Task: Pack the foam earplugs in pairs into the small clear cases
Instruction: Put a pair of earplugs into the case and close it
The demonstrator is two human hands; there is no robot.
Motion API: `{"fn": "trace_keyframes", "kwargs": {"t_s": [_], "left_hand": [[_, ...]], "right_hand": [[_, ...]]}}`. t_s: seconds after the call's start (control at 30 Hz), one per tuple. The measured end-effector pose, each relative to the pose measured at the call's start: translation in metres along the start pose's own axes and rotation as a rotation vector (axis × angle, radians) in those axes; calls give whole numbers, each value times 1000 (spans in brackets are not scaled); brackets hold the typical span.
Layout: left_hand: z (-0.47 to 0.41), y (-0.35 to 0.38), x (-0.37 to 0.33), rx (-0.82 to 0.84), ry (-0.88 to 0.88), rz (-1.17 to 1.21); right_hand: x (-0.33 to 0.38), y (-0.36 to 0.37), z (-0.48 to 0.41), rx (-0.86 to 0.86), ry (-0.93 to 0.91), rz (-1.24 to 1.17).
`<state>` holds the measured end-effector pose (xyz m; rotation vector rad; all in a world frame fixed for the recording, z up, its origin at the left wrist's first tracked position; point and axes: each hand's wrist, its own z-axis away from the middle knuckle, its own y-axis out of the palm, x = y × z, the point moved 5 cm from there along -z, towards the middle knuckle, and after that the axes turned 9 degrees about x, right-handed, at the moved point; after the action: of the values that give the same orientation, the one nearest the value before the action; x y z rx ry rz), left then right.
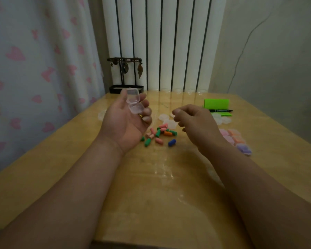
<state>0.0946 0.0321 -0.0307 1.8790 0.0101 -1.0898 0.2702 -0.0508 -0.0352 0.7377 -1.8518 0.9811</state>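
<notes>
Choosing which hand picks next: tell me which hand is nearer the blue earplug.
Right. The right hand hovers just right of and beyond the blue earplug; the left hand, holding the clear case, is farther off to its left.

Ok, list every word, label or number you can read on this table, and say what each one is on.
No text here can be read.
On the black marker: a line of pale lettering along the barrel, too blurred to read.
On the green box: no print shows.
On the clear case in the left hand: no label shows.
</notes>
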Motion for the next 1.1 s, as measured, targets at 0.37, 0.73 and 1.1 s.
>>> {"fn": "trace_keyframes", "kwargs": {"t_s": [0.37,0.73,1.1], "left_hand": [[-1,-18,4,-108,-26,29],[-2,-15,13,-123,-79,-46],[1,-5,36,-92,-227,-142]], "right_hand": [[-2,27,8,166,-102,582],[2,44,7,236,-168,859],[20,-6,2,-84,-219,358]]}}
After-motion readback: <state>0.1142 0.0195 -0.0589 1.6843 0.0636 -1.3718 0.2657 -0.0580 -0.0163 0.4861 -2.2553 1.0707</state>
